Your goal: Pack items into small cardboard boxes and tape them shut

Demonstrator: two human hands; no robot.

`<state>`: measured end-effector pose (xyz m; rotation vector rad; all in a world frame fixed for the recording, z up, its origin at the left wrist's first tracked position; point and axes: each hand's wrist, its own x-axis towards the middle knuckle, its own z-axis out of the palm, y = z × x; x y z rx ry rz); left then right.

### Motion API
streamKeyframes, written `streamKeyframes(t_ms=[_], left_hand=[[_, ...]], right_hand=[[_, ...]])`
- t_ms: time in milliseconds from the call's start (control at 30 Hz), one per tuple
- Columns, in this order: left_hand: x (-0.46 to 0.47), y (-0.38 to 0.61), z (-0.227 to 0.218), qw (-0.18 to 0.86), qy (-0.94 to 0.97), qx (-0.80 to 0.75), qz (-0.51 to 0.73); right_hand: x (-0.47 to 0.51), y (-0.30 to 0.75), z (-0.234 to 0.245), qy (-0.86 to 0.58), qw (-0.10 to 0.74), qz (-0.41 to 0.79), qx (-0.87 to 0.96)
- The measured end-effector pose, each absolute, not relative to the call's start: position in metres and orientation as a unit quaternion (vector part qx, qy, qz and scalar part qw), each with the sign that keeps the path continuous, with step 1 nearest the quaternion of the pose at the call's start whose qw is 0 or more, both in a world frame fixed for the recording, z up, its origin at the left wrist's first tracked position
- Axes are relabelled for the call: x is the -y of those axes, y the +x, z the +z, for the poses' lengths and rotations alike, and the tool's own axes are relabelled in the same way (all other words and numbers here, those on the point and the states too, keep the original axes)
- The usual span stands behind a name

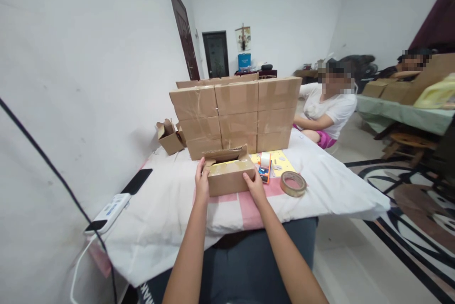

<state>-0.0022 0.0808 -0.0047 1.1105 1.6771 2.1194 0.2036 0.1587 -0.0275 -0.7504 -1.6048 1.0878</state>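
Note:
A small cardboard box (pixel 231 184) is held between my two hands at the near side of the table, its top flap raised at the back. My left hand (pixel 202 179) grips the box's left end, thumb near the upper edge. On the right end, my right hand (pixel 255 183) is closed round the corner with the thumb on the front face. Yellow shows along the top opening; what lies inside is mostly hidden. Just right of the box stands an orange and blue tape dispenser (pixel 265 169) with a white roll. A roll of brown packing tape (pixel 293 184) lies farther right.
Stacked cardboard boxes (pixel 238 115) form a wall behind my hands. An opened box (pixel 169 137) sits at the left. A black phone (pixel 138 181) and a white power strip (pixel 113 210) lie along the left edge. A person (pixel 329 109) sits beyond the table's right side.

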Motion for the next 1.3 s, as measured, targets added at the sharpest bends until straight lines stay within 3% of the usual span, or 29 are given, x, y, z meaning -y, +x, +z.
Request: streamKeyframes(t_ms=[467, 1300], left_hand=[[-0.083, -0.001, -0.001, 0.139, 0.348, -0.563, 0.737], [-0.077, 0.000, 0.000, 0.119, 0.328, -0.585, 0.732]], right_hand=[[-0.157, 0.197, -0.039, -0.326, 0.568, 0.442, 0.613], [-0.160, 0.199, -0.048, -0.323, 0.583, 0.430, 0.609]])
